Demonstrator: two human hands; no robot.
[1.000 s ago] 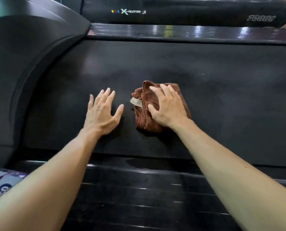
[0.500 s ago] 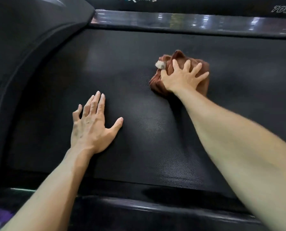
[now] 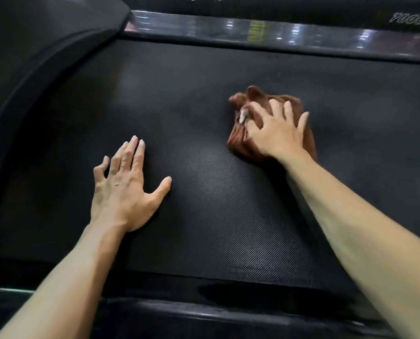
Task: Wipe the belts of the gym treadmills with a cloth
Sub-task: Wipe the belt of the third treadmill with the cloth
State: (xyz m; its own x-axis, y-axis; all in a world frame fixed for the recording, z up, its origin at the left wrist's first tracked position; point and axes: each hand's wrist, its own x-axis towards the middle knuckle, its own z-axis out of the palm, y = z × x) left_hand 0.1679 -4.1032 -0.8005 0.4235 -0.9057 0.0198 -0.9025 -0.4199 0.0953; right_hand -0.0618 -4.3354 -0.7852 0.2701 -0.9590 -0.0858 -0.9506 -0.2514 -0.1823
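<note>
On one belt (image 3: 204, 216): two hands, one cloth (image 3: 257, 99).

The treadmill belt (image 3: 204, 216) is a broad black sheet with a fine woven, dotted texture that catches a dull sheen near the middle and fades to matte toward the edges. It lies flat and runs across the whole view between two glossy side rails. The cloth (image 3: 238, 135) is a rust-brown towel bunched into a loose, rumpled wad with folds standing up at its far end and a small pale tag showing on its left side. It sits on the belt, right of centre, toward the far rail.
</note>
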